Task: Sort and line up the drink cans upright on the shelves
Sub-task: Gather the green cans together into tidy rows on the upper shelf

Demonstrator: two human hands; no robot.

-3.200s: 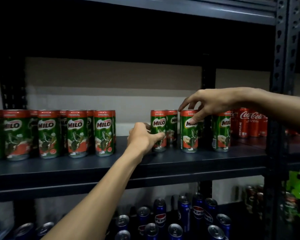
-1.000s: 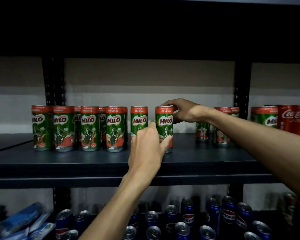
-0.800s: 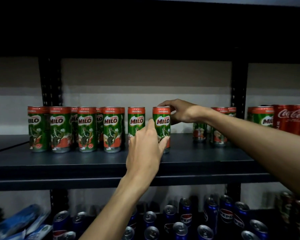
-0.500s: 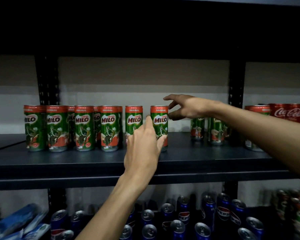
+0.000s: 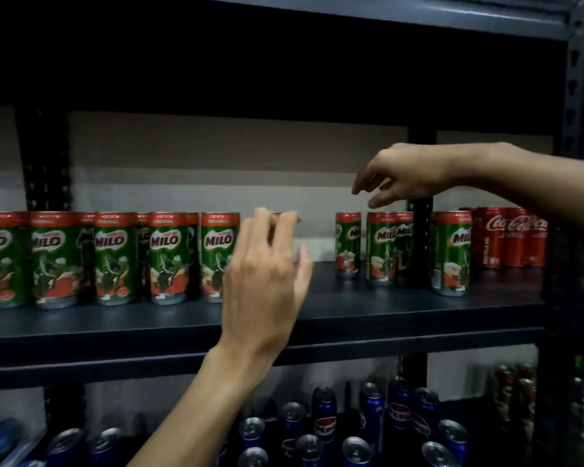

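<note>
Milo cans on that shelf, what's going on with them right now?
A person is lining up Milo cans on a dark shelf. The left hand covers one can at the right end of the neat row; blur hides whether it grips. The right hand hovers empty above a few loose Milo cans further right, next to Coke cans. Pepsi cans stand on the level below.

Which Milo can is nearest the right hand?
The Milo can leftmost in the right cluster, beside the gap; the right hand hangs just above it.
</note>
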